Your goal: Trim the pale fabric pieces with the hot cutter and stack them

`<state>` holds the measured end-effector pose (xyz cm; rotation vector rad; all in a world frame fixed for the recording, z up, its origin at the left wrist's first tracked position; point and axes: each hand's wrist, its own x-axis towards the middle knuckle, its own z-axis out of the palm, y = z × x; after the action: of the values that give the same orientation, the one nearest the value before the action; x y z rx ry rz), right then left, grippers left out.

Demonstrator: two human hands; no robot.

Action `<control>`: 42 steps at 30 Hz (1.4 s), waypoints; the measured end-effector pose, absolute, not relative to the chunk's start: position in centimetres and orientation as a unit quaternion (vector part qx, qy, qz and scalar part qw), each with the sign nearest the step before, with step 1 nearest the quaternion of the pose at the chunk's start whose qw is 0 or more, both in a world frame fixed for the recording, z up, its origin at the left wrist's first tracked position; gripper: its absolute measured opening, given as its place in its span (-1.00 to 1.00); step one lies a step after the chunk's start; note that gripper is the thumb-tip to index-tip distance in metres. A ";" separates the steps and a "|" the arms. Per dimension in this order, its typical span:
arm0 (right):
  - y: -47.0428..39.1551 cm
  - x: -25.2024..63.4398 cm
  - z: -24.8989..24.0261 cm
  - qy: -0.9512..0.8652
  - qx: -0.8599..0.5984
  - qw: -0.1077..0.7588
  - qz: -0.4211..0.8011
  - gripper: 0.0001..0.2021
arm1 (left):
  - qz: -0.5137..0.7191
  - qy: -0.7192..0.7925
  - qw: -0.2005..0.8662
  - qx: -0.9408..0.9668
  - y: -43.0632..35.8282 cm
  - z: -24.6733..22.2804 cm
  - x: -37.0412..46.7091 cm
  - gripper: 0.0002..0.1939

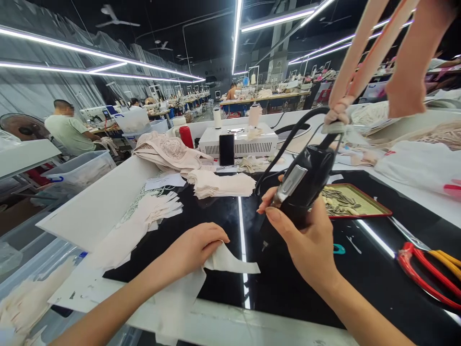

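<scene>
1. Black handheld tool (311, 168): in the right hand (313, 240), above the worktop (306, 298), tilted, lower end towards the left hand (201, 242). Silver plate on its side. Black cable loops from its top.
2. Right grip: closed around the tool's body, thumb on the near side.
3. Pink fabric ties (340, 108) come down from above, knotted at the top of the tool.
4. Pale fabric piece (230, 262): pinched in the left grip, thumb against fingers. A curved, narrow end points right over the black surface, apart from the tool; more pale cloth hangs down below the hand, across the worktop's near edge.
5. Beyond the hands: fanned pale stack (154, 211) to the left; second pale stack (223, 185) in the middle, near a dark phone (226, 150) standing upright against a white vented box (245, 142). Two thread cones on the box, a red one (186, 137) beside it.
6. Right side: red-rimmed tray (391, 214) holding seed-like bits; small teal item (338, 249) near the right hand; red-handled scissors (410, 269), yellow handles just beside.
7. Far left: a person (68, 127) in a pale green shirt, seated side-on.
</scene>
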<state>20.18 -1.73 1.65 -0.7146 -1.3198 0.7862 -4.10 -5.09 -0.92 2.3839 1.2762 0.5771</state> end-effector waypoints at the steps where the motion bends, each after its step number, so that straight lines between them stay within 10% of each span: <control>1: -1.7 20.5 1.7 -0.590 -0.330 0.658 0.332 -0.62 | 0.192 0.452 0.184 0.852 -4.8 -1.1 -4.2 -0.73; 9: -3.8 24.0 -1.0 -0.542 -0.315 0.776 0.075 -0.74 | 0.142 0.468 0.247 0.837 -4.2 -1.4 -3.9 -0.87; 17: -5.2 21.4 -5.6 -0.771 -0.377 0.343 0.383 -0.73 | 0.258 0.529 0.343 0.732 -3.3 0.8 -3.1 -0.88; 22: -1.1 17.6 -5.9 -0.619 -0.339 0.387 0.593 -0.48 | 0.351 0.522 0.438 0.642 -2.6 1.4 -2.6 -0.74; 31: 2.4 16.6 -4.0 -0.637 -0.340 0.393 0.569 -0.39 | 0.384 0.502 0.583 0.510 -2.3 0.4 -3.7 -0.19; 42: 4.3 14.1 -4.7 -0.654 -0.343 0.325 0.590 -0.43 | 0.474 0.532 0.504 0.488 1.1 0.8 -4.6 -0.51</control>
<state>14.06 4.29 -4.69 -0.8982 -1.7156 1.5472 -4.55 1.06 0.83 1.1792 1.2854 1.1440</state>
